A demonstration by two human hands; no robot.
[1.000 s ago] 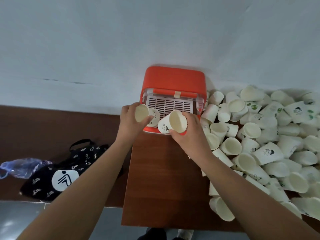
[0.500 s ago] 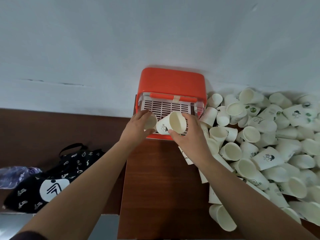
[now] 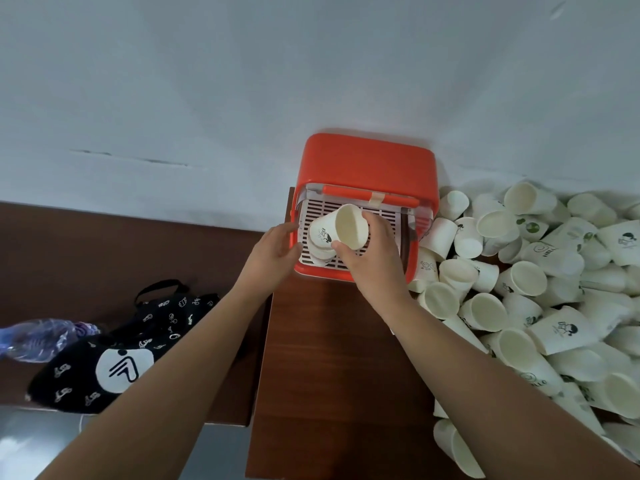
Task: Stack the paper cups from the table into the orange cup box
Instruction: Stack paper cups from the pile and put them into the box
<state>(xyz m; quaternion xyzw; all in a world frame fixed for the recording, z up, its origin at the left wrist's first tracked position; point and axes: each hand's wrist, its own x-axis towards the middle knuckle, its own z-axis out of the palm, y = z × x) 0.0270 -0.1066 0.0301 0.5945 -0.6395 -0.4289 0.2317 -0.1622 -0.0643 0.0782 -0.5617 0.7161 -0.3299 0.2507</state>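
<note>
The orange cup box (image 3: 367,161) stands open at the table's far edge, showing a white slotted tray inside. My right hand (image 3: 375,263) grips a white paper cup (image 3: 341,226) on its side just above the tray, mouth facing me. Under it a second paper cup (image 3: 320,255) lies on the tray's left part. My left hand (image 3: 273,251) holds nothing, and its fingers touch the box's left rim. A big pile of paper cups (image 3: 526,278) covers the table to the right of the box.
The brown wooden table (image 3: 329,358) has bare wood in front of the box. Left of it, on a lower brown surface, lie a black patterned bag (image 3: 117,348) and a crumpled plastic bottle (image 3: 38,337). A white wall rises behind the box.
My left hand has let go of its cup inside the box and drawn back to the left rim. My right hand has carried its cup forward over the tray, above that cup.
</note>
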